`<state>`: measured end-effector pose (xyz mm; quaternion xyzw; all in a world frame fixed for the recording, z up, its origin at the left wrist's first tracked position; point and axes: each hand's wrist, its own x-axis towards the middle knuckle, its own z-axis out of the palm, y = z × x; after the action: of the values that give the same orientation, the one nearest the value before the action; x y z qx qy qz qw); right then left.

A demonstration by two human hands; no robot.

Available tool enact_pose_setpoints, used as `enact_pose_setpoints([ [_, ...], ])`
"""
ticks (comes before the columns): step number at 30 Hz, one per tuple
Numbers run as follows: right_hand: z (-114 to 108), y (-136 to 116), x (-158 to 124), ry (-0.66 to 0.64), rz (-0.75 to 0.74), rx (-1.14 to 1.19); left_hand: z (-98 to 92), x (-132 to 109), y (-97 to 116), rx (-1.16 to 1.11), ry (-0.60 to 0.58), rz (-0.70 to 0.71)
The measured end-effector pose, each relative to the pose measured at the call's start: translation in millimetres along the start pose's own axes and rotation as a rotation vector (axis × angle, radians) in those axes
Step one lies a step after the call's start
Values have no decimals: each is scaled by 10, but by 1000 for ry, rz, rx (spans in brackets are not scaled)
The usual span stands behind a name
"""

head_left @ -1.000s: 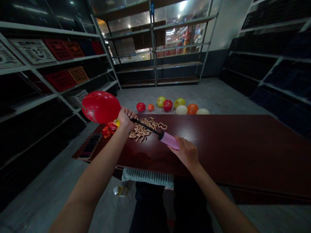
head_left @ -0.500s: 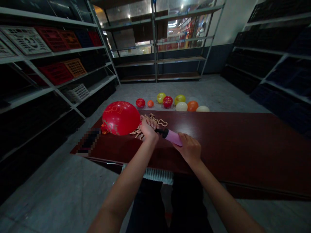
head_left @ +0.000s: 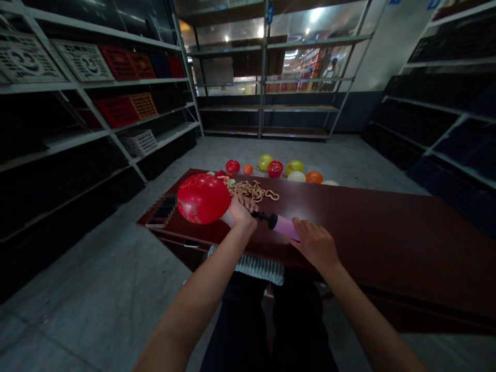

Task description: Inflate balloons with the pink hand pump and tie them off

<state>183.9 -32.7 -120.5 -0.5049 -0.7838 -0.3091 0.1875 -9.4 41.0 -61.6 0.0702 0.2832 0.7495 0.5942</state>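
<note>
Glossy round red balloon point(head_left: 203, 198) | left hand point(head_left: 242, 209) pinches neck | right hand point(head_left: 315, 245) grips pink cylindrical pump point(head_left: 285, 227)

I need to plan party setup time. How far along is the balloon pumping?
Done: several blown-up balloons lie on the floor. In hand: the left hand holds a red balloon, already round, on the pump gripped by the right hand. Left: a tan pile on the table, seemingly flat balloons.

The room is dim; most light comes from the bright glass wall point(head_left: 321, 31) at the far end, where lamps glare. Side shelves point(head_left: 445, 119) sink into near-black shadow. The red balloon point(head_left: 203, 199) and dark tabletop point(head_left: 387, 222) show faint sheen. Shelf rails bow toward the edges; a pixelated patch point(head_left: 160, 217) masks one spot.
</note>
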Motion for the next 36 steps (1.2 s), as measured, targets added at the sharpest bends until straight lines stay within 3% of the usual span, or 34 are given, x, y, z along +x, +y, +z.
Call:
enact_pose_setpoints([
  [7,-300,314,-306,-50,-68,-129,-62,-8,373,-34,-6,-51],
  [11,-427,373,-364,-73,-9,-126,-45,2,497,-71,-23,-51],
  [18,-607,314,-223,-204,141,7,41,-100,406,-91,-43,48],
  [26,-805,-9,183,-306,179,119,228,-449,208,-107,-126,-32],
  [31,-792,-163,198,-170,197,147,295,-606,215,-86,-144,-52],
  [36,-717,-158,54,-116,151,102,212,-492,250,-37,-170,-98],
])
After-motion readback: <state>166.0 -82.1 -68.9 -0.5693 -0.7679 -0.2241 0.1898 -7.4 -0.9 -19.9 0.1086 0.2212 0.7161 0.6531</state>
